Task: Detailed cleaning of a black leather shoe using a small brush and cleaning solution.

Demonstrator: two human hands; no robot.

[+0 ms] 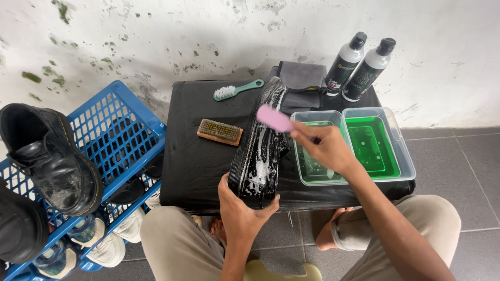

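Both hands are busy with one black shoe (260,148) that lies sole-up along the middle of the desk (195,156), which is covered in black sheeting. The left hand (242,213) is curled around the near end of the shoe, thumb on one side and fingers on the other, holding it at the desk's front edge. The right hand (325,148) is closed around the handle of a pink brush (274,118), whose head sits over the shoe's sole just beyond the hand. White foam streaks the ridged sole.

Just right of the shoe stand two clear plastic tubs, side by side and touching: the nearer tub (315,151) lies partly under the right hand, the farther tub (377,143) is at the desk's right edge. Both look green inside. Behind them, against the wall, two tall bottles (359,67) lean side by side; each has a black cap, a pale grey shoulder and a dark label wrapped round its lower body. A folded grey cloth (302,78) lies left of the bottles at the back of the desk.

Left of the shoe lies a wooden brush (220,131) with pale bristles facing up, and farther back a green-handled brush (237,89) with white bristles.

A blue plastic rack (120,125) stands left of the desk, with a black boot (52,156) resting on its top and more footwear on the shelves below. The floor is grey tile (469,161), and the white wall (156,36) carries green stains.
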